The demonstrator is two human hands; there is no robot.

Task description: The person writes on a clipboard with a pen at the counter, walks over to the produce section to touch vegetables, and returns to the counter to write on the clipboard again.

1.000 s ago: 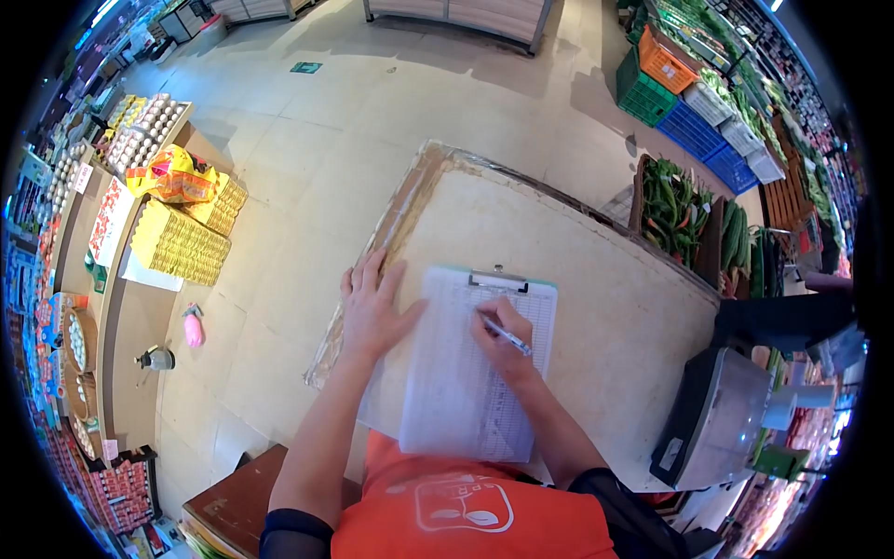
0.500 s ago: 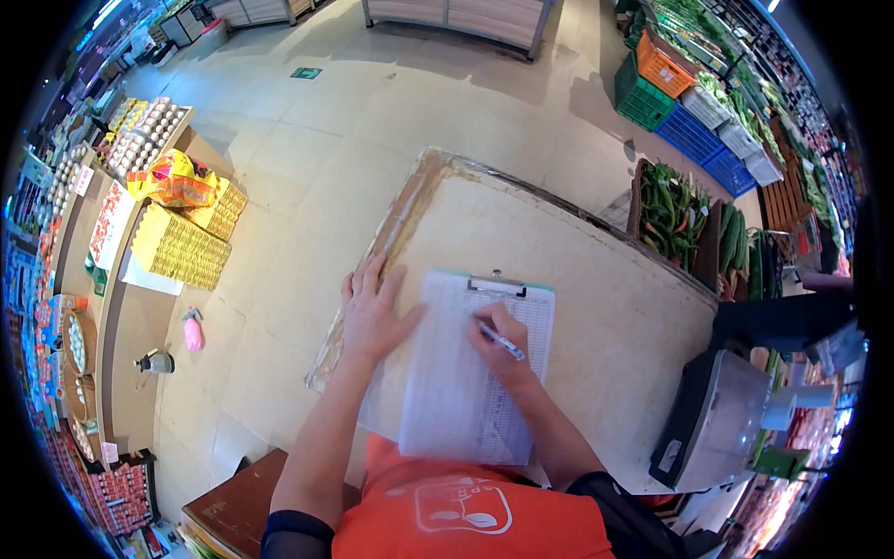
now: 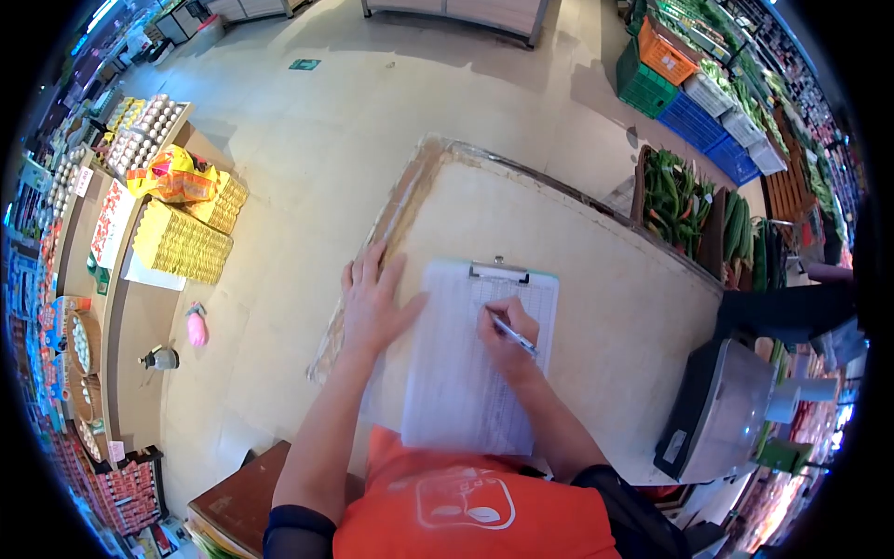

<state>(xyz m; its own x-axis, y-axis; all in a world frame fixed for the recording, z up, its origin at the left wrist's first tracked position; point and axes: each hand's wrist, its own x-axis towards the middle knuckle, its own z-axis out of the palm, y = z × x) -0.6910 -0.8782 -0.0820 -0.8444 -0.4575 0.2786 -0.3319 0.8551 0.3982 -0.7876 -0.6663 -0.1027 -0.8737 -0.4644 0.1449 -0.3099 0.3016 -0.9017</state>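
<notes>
A clipboard (image 3: 551,321) with printed, ruled sheets (image 3: 456,373) lies on the pale tabletop (image 3: 615,317), its metal clip (image 3: 499,271) at the far edge. My right hand (image 3: 509,337) rests on the upper right part of the sheets, fingers pinched round a pen (image 3: 515,334) whose tip points to the upper left, at the paper. Flat on the table left of the clipboard lies my left hand (image 3: 375,307), fingers spread, thumb near the papers' edge.
Right of me stands a dark machine with a shiny panel (image 3: 712,410). Crates of green peppers (image 3: 680,200) and cucumbers (image 3: 736,233) border the table's far right. Yellow egg trays (image 3: 182,244), a pink bottle (image 3: 196,328) and a dark sprayer (image 3: 160,359) are at the left.
My right hand with the pen has shifted slightly right and down across the sheet. My left hand has stayed spread on the table; the view has moved a little.
</notes>
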